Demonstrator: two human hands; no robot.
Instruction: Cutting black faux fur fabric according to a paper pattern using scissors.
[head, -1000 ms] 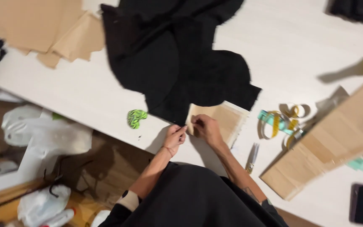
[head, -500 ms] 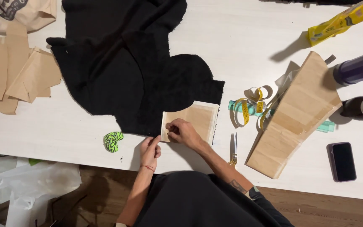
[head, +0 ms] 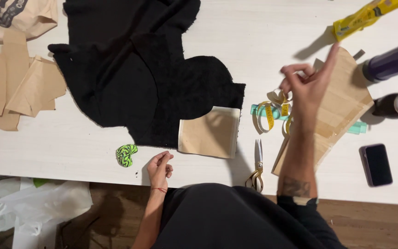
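A: Right hand (head: pixel 307 85) is up above the table (head: pixel 263 37), just right of the black cloth (head: pixel 134 78), over the coiled yellow tape measure (head: pixel 272 113). Fingers pinched loosely together, index pointing away; I can't tell whether anything is held.

B: And the left hand (head: pixel 158 168)?

A: Resting at the table's near edge, just below the cloth, fingers curled in, nothing visible in them. A green-and-black striped pincushion (head: pixel 126 155) sits just left of it.

B: The paper piece?

A: The tan paper piece (head: pixel 209 133) lies flat on the cloth's lower right corner. Scissors (head: pixel 257 163) lie just right of it, closed, and a larger tan paper sheet (head: pixel 332 115) beyond those. A dark phone (head: pixel 376 164) lies further right.
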